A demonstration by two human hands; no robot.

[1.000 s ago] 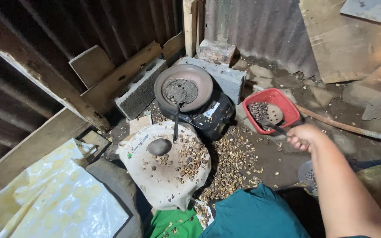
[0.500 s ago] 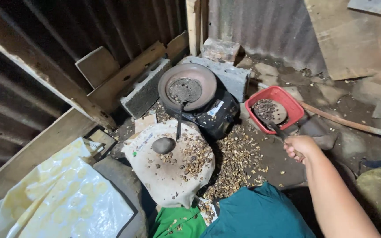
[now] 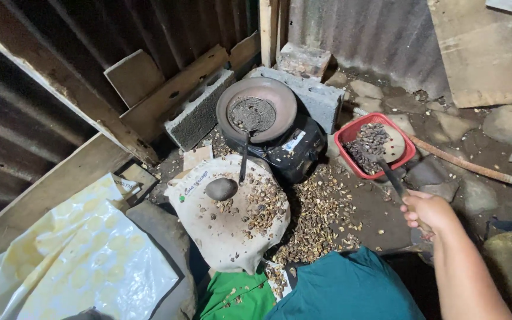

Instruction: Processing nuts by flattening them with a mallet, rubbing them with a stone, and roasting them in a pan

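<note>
Right hand point(image 3: 426, 211): reaching out at the right side of the view, fingers closing tightly around the dark handle of a ladle point(image 3: 388, 172); the ladle's far end is resting inside the red basket point(image 3: 376, 145). Left hand: not showing anywhere in the view.

Red basket: sitting on the dirt floor point(image 3: 386, 219) near the corrugated metal wall point(image 3: 351, 29), holding a heap of dark nuts point(image 3: 367, 141) and a pale flat piece beside them.

Round pan point(image 3: 257, 116): lying on top of a black appliance point(image 3: 294, 148), just left of the basket, carrying a wire mesh scoop point(image 3: 250, 115) whose long handle is pointing down toward the sack.

White sack point(image 3: 229, 228): spreading over a raised lump, bearing a smooth grey stone point(image 3: 221, 189) and scattered shell pieces point(image 3: 262, 207).

Shell litter point(image 3: 321, 219): covering the floor between the sack and the basket.

Concrete blocks point(image 3: 200, 112): leaning behind the pan, against wooden planks point(image 3: 167, 95).

Yellowish plastic sheet point(image 3: 78, 261): lying at lower left.

Teal cloth point(image 3: 351, 290) and green cloth point(image 3: 235, 299): showing at the bottom edge.
</note>
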